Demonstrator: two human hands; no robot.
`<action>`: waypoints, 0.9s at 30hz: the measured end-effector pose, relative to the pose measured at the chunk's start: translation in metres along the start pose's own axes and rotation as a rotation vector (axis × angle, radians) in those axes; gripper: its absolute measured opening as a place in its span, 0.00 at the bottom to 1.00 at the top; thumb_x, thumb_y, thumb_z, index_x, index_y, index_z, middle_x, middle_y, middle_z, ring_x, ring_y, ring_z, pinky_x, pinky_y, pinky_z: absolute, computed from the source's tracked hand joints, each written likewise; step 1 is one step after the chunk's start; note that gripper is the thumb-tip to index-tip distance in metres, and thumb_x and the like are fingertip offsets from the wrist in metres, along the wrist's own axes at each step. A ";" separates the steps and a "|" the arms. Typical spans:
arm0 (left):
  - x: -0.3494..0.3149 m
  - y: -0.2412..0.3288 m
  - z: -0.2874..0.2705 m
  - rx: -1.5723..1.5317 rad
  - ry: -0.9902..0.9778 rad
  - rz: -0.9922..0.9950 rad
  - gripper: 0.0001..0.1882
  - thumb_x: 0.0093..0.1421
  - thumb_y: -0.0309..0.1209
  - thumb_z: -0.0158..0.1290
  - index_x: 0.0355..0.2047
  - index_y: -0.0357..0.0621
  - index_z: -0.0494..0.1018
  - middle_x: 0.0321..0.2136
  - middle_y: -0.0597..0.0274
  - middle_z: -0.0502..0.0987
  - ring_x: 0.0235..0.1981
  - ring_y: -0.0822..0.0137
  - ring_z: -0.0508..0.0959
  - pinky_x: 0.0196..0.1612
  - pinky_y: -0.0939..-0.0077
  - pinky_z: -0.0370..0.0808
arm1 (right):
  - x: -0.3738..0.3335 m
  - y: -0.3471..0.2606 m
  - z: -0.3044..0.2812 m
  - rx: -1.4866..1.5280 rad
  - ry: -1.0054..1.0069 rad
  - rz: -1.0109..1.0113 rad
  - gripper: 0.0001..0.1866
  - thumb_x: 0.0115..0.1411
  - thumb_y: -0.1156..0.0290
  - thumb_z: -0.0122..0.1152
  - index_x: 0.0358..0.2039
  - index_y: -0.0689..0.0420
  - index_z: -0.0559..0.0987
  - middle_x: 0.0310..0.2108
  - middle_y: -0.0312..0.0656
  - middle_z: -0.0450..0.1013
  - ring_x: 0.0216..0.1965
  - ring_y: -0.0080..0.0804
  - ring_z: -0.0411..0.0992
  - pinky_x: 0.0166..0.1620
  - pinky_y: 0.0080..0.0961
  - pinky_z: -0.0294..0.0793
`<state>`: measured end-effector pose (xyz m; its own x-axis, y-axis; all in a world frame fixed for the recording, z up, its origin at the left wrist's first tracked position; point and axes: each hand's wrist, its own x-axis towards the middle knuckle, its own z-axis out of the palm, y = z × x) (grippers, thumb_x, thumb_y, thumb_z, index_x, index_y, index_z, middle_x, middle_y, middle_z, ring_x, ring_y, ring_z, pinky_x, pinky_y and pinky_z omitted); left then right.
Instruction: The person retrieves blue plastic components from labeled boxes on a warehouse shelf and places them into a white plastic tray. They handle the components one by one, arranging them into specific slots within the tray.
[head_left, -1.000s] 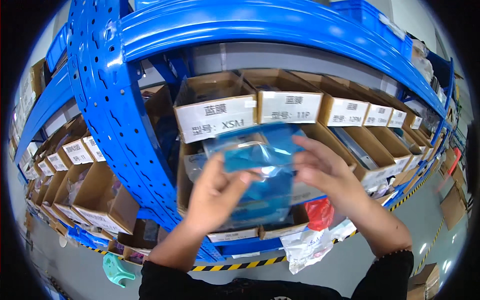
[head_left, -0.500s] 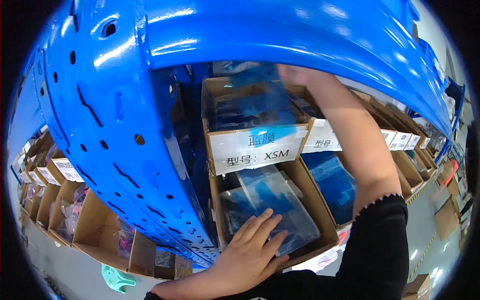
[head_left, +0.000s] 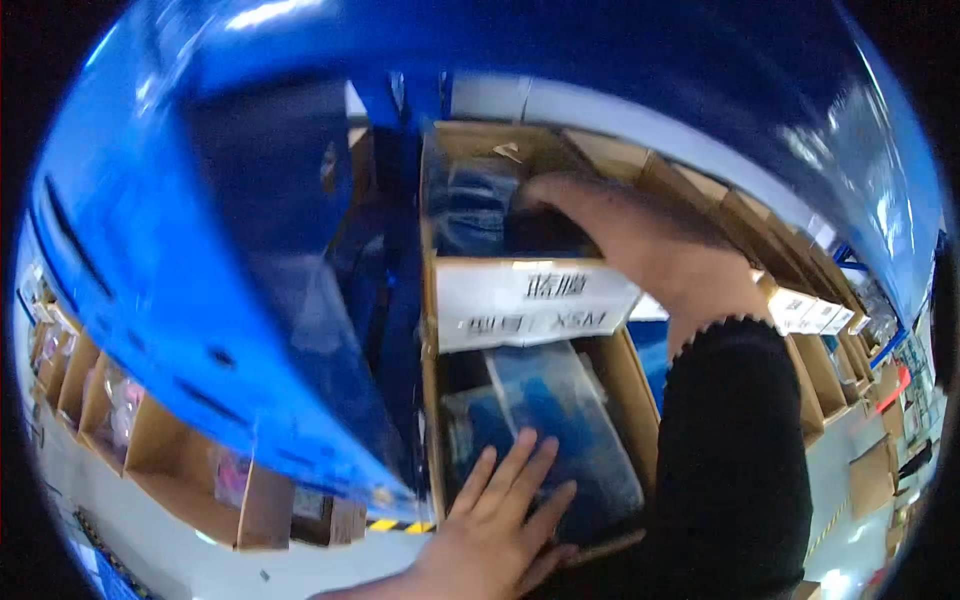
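My right hand (head_left: 548, 196) reaches into the upper cardboard box (head_left: 500, 140), which has a white label on its front. Its fingers are dark, blurred and partly hidden, so what they hold does not show. Beside it in that box lie blue film pieces in clear wrap (head_left: 470, 212). Lower down, my left hand (head_left: 500, 520) is open, fingers spread, over the near part of the lower cardboard box (head_left: 625, 400). Its fingertips rest on or just above a clear plastic packet (head_left: 560, 400) with blue in it.
A blue metal shelf beam (head_left: 600, 60) arches close overhead, and a blue perforated upright (head_left: 220, 300) stands at left. More labelled boxes (head_left: 800, 310) run along the right. Boxes with pink bagged items (head_left: 125, 405) stand at lower left, above a floor with yellow-black tape (head_left: 400, 525).
My right hand has gone down from above the upper box into it; the blue film sheet that was hanging by it is no longer seen there. My left hand stays nearly in place. The view has shifted.
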<state>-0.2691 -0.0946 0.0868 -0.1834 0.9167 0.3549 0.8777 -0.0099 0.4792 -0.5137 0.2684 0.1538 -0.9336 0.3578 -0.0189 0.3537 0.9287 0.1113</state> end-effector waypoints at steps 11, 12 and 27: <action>0.004 0.005 0.000 0.035 0.011 -0.004 0.29 0.55 0.46 0.56 0.51 0.39 0.68 0.59 0.39 0.56 0.64 0.41 0.51 0.62 0.47 0.52 | -0.063 0.048 -0.081 1.286 0.322 -0.053 0.16 0.61 0.60 0.52 0.42 0.59 0.76 0.38 0.48 0.75 0.40 0.40 0.75 0.43 0.33 0.75; 0.002 0.006 -0.001 0.036 0.004 -0.008 0.30 0.56 0.46 0.55 0.52 0.37 0.67 0.59 0.38 0.55 0.64 0.40 0.50 0.62 0.46 0.51 | -0.074 0.047 -0.085 1.482 0.314 -0.126 0.16 0.61 0.60 0.51 0.42 0.59 0.76 0.38 0.49 0.75 0.40 0.40 0.75 0.43 0.33 0.75; 0.015 0.016 0.006 -1.251 0.699 -0.035 0.39 0.60 0.31 0.52 0.65 0.42 0.41 0.57 0.47 0.58 0.57 0.48 0.63 0.53 0.48 0.65 | -0.339 -0.079 -0.047 0.943 -0.140 -0.933 0.28 0.68 0.52 0.32 0.53 0.64 0.69 0.56 0.54 0.63 0.53 0.42 0.68 0.52 0.32 0.70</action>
<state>-0.2553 -0.0780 0.0947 -0.6951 0.5466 0.4669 -0.0244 -0.6671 0.7446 -0.2282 0.0688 0.1980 -0.8528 -0.4899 0.1808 -0.4529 0.5215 -0.7231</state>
